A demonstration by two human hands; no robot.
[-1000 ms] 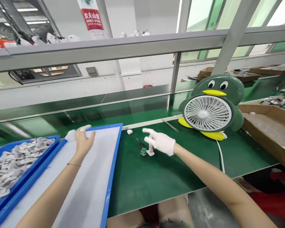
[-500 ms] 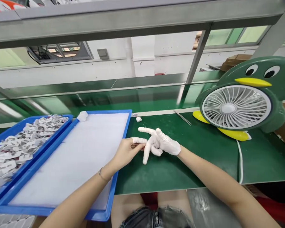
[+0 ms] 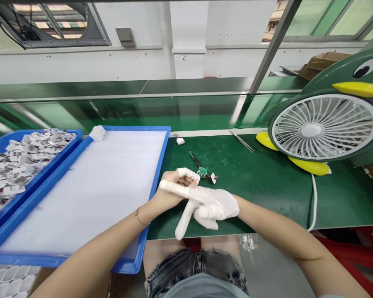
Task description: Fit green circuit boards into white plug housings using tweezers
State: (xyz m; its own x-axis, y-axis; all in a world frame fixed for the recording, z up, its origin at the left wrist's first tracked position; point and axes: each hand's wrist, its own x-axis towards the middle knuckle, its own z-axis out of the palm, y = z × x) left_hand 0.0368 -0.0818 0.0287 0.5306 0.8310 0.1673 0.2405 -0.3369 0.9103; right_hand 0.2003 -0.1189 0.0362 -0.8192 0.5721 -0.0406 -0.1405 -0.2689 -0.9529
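Note:
My left hand (image 3: 174, 186) is bare except for a white covering on a finger. Its fingers are curled and pinched at the white glove (image 3: 219, 203) on my right hand, near the thumb side. My right hand (image 3: 205, 203) wears that glove with some fingers stretched out and others bent, and it holds nothing. One gloved finger crosses in front of my left hand and hides part of it. Just beyond the hands lies a small green circuit board (image 3: 202, 172), with a black lead and a small white round piece (image 3: 213, 178) wired to it.
A blue tray (image 3: 169, 140) with a white lining stands at left, beside a blue bin (image 3: 77, 138) heaped with white parts. Tweezers (image 3: 241, 141) and a small white wad (image 3: 180, 141) lie at the back. A green penguin-shaped fan (image 3: 326, 128) stands at right, its white cable (image 3: 313, 203) trailing forward.
My view has tipped downward. My right hand has swung leftward in front of my left hand, and the circuit board with its wires now shows beyond them.

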